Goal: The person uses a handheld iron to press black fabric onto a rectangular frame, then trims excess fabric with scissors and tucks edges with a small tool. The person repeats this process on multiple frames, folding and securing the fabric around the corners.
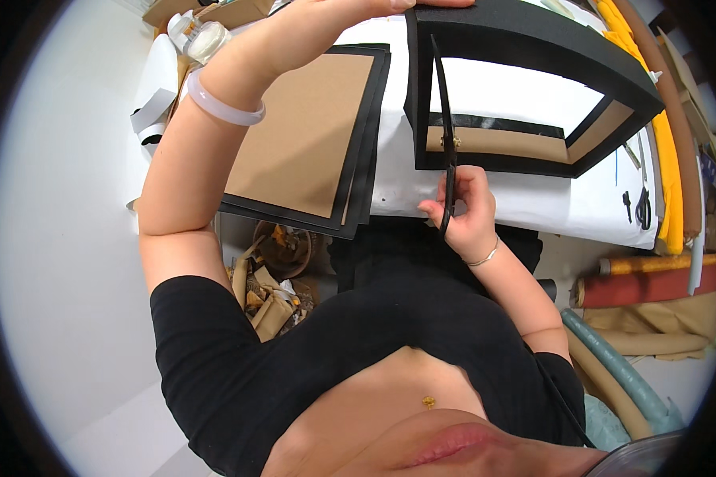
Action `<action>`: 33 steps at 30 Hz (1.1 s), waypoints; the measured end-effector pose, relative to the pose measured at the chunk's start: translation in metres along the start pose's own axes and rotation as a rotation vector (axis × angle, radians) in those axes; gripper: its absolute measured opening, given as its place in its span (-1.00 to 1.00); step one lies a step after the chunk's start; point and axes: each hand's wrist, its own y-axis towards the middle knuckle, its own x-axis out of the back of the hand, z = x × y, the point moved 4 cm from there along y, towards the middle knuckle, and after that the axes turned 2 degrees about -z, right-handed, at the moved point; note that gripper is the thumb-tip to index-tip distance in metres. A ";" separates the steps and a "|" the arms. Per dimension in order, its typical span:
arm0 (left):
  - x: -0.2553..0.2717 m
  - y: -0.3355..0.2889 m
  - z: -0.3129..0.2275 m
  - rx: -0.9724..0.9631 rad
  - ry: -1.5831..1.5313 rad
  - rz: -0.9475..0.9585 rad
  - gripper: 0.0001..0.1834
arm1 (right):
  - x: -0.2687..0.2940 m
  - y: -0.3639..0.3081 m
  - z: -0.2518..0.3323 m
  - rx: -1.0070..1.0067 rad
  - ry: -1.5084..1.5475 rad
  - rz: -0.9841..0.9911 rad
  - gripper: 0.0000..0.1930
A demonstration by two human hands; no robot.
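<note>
Nearest, below the edge of the white-covered tabletop [398, 187], crumpled brown paper scraps [270, 308] are seen to the left. Just beyond that edge, the bare right hand [471, 213] is closed around the near end of a pair of large black scissors with a brass-coloured pivot [447, 119]. The scissors are seen almost edge-on, so whether their blades are spread cannot be told.

Their long axis is pointed from the right hand toward the far side, leaning slightly left, and is laid across the left end of an open, box-like black frame with brown inner faces [525, 40]. The frame is placed straight beyond the right hand and to its right; its near edge is closer to that hand than to the other. Contact between blade and frame cannot be made out.

To the left, a stack of brown panels with black borders [302, 143] is parted from the frame by a narrow white strip. More open room is left at the right, short of small black-handled scissors [644, 211] and yellow cloth [670, 183].

Farthest, the left hand [354, 11] is laid at the frame's far left corner, fingers extended; its grip is cut off from view.
</note>
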 end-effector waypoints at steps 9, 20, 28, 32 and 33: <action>-0.002 -0.001 -0.002 0.012 0.044 -0.009 -0.35 | -0.010 -0.007 0.003 0.085 -0.089 -0.122 -0.39; -0.004 -0.001 0.000 0.013 0.050 -0.020 -0.38 | -0.019 -0.010 0.002 0.108 -0.082 -0.153 -0.39; -0.007 -0.003 -0.004 0.029 0.045 -0.024 -0.42 | -0.022 -0.014 -0.004 0.104 -0.060 -0.164 -0.40; -0.010 -0.004 -0.007 0.085 0.051 -0.039 -0.42 | -0.025 -0.016 -0.003 0.075 -0.050 -0.168 -0.42; -0.010 -0.004 -0.007 0.095 0.049 -0.043 -0.42 | -0.026 -0.016 -0.004 0.067 -0.050 -0.169 -0.43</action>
